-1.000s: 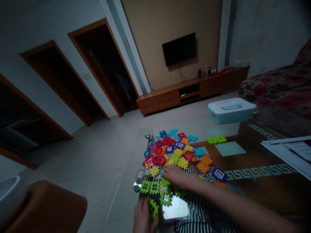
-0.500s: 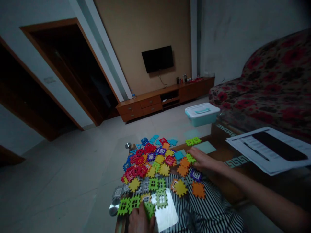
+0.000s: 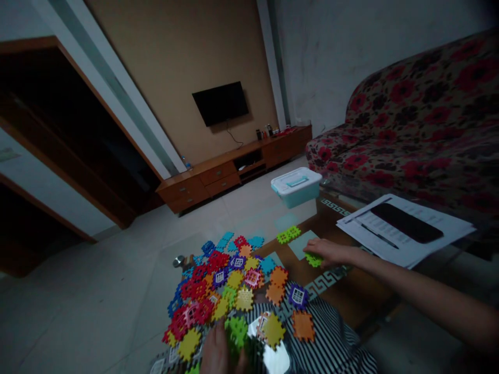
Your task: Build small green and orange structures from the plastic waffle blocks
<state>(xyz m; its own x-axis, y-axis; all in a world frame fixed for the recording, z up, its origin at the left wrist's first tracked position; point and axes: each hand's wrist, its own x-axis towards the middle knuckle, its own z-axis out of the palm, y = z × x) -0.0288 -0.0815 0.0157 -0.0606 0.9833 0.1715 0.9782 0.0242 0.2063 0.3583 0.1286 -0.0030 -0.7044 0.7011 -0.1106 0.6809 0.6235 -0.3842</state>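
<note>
Right hand (image 3: 329, 253) stretched low over the glass-topped table (image 3: 335, 206), fingers half curled on a green interlocking plastic tile (image 3: 313, 260), firmness of hold impossible to tell. Left hand (image 3: 216, 355) at the bottom of the view, partly cut off, against another green tile (image 3: 236, 332), grip likewise unclear. Between the two hands, a heap of multicoloured tiles (image 3: 218, 283) in red, blue, yellow, orange and purple, reaching the table's near edge, with a striped garment (image 3: 327, 337) showing beneath. Just past the right hand, a joined pair of green tiles (image 3: 289, 235). Toward the far corner, papers (image 3: 405, 231) under a black phone (image 3: 406, 222). No readable brand or label.
</note>
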